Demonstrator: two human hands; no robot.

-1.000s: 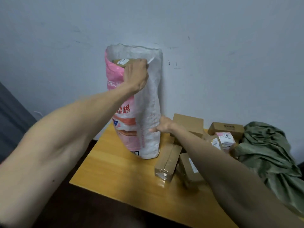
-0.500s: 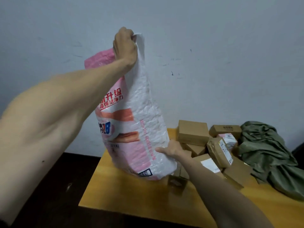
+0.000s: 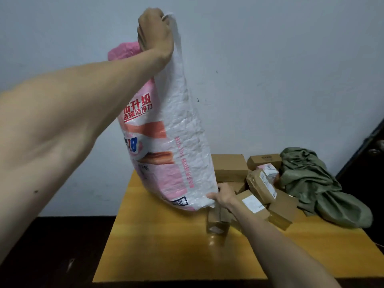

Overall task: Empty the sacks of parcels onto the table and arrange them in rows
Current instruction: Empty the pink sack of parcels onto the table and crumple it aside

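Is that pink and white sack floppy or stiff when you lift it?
Probably floppy: the sack bunches thin at the top in the left hand. Its bulging bottom suggests weight, perhaps why the right hand holds its lower corner.

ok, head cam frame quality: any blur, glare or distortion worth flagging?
Head view: wide-angle stretch makes the left forearm loom large at the frame edge. Head view: dim, flat light, floor nearly black, soft sheen on the table in front of the boxes. Head view: print on the pink-and-white sack reads sharp.
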